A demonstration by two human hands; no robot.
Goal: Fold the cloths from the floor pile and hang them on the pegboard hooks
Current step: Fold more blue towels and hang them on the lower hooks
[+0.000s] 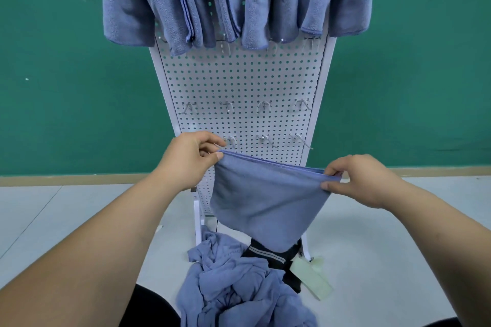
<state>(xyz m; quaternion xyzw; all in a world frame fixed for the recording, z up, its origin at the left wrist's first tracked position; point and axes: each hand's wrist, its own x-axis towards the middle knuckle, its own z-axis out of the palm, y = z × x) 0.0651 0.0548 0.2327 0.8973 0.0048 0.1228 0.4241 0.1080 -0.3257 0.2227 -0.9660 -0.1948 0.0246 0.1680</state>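
Both the left hand (pixel 190 159) and right hand (pixel 356 180) pinch the folded cloth (pixel 265 199) before the pegboard (pixel 239 82); a slack pinch would likely undo the fold.

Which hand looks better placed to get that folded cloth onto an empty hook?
Probably the left. The left hand pinches a corner of the cloth right beside a bare hook on the pegboard; the right hand holds its corner lower, farther from the hooks.
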